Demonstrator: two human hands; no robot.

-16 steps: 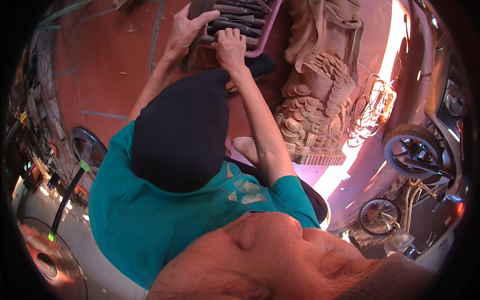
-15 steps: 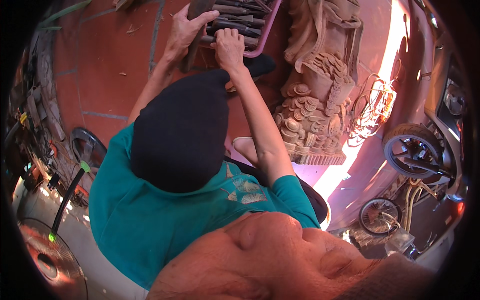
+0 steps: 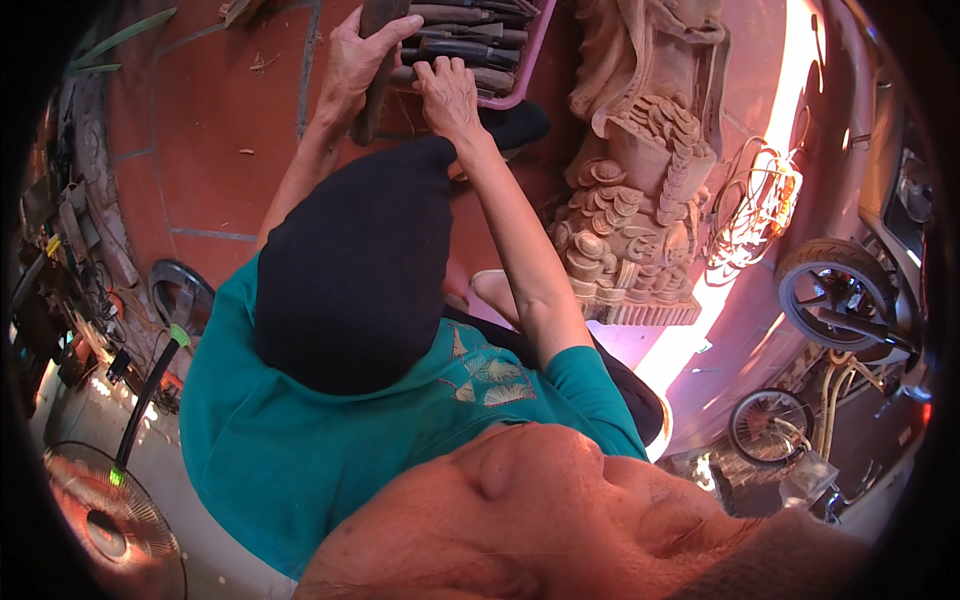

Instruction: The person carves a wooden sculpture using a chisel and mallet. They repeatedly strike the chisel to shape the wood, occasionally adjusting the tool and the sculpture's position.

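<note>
My left hand (image 3: pixel 352 68) is wrapped round a long, dark, wood-like bar (image 3: pixel 372 95), its thumb pointing right across the bar. The bar's far end runs out of view at the top edge. Just to the right, my right hand (image 3: pixel 450 98) is at the near edge of a pink plastic tray (image 3: pixel 519 92). Its fingers are bent down over a brown tool handle (image 3: pixel 402 76); whether they grip it is hidden. Several dark-handled tools, like carving chisels (image 3: pixel 470 50), lie side by side in the tray.
A carved wooden statue (image 3: pixel 640 200) lies right of the tray on red floor tiles (image 3: pixel 230 110). Beyond it are a coiled cable (image 3: pixel 755 205) and a motorbike wheel (image 3: pixel 835 290). A fan (image 3: pixel 110 540) stands at lower left, near wood scraps (image 3: pixel 95 225) along the left side.
The whole view has shifted slightly, so the tray and both hands sit a little higher and further left. My left hand keeps its hold on the bar; my right stays at the tray edge.
</note>
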